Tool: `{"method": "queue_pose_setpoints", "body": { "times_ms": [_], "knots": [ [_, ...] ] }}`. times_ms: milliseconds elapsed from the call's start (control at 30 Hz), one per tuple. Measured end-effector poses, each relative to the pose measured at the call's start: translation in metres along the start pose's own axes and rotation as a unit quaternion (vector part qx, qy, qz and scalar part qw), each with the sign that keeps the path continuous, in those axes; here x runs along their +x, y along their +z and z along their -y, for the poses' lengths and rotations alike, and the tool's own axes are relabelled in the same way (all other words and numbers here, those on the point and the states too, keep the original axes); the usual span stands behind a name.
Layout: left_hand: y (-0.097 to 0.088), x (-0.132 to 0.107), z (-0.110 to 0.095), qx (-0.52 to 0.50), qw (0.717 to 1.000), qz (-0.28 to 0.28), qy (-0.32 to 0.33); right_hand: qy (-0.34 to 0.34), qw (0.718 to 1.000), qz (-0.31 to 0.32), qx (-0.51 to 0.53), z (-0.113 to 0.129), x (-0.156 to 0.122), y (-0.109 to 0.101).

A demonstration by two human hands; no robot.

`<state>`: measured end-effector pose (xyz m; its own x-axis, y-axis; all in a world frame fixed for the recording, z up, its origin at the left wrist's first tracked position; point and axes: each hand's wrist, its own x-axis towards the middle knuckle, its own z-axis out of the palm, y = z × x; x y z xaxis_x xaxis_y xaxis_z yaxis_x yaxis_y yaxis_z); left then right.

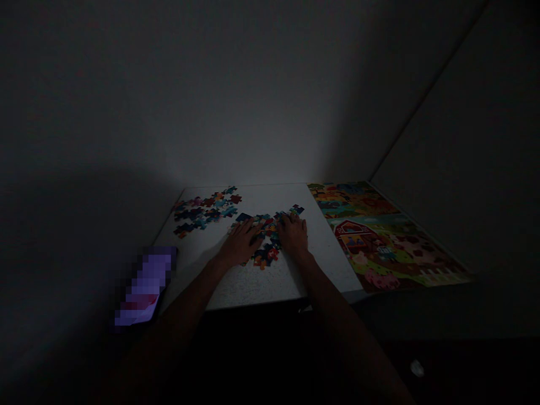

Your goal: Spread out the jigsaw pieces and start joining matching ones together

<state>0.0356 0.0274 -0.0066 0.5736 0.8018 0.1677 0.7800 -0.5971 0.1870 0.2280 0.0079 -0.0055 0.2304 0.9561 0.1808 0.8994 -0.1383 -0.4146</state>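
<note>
Left hand [240,242] and right hand [293,235] lie flat, fingers spread, not clamped on anything, both resting on a loose group of jigsaw pieces [266,232] at middle of white table [219,281]. More pieces [206,211] lie apart at upper left, approx. Farm picture sheet [379,242] lies on right side of table, w/ blurred purple object [145,287] beside table's left edge.

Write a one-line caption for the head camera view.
Left hand and right hand rest on jigsaw pieces on a white table, beside a farm-scene picture.
</note>
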Motion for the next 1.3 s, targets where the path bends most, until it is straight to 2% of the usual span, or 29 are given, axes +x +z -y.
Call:
{"method": "queue_pose_setpoints", "body": {
  "times_ms": [167,400,667,867,1033,1133,1300],
  "knots": [
    [-0.005,-0.012,-0.008,0.0,1.0,0.006,-0.011,0.01,0.999,0.019,-0.03,0.003,-0.001,0.001],
    [-0.008,-0.026,-0.016,0.009,0.999,-0.035,-0.019,0.019,0.997,0.056,-0.058,0.007,0.0,0.0],
    [-0.005,-0.034,-0.012,-0.033,0.996,-0.063,0.045,0.025,0.993,0.092,-0.066,0.009,0.004,-0.004],
    [-0.006,-0.034,-0.014,-0.04,0.994,-0.065,0.08,0.009,0.992,0.087,-0.086,0.012,0.005,-0.004],
    [-0.006,-0.034,-0.016,-0.04,0.992,-0.063,0.102,-0.037,0.99,0.077,-0.114,0.013,0.01,-0.005],
    [-0.008,-0.034,-0.017,-0.044,0.992,-0.053,0.103,-0.099,0.985,0.085,-0.114,0.013,0.016,-0.008],
    [-0.013,-0.035,-0.019,-0.062,0.991,-0.007,0.122,-0.239,0.954,0.165,-0.073,0.01,0.028,-0.01]
  ]
}}
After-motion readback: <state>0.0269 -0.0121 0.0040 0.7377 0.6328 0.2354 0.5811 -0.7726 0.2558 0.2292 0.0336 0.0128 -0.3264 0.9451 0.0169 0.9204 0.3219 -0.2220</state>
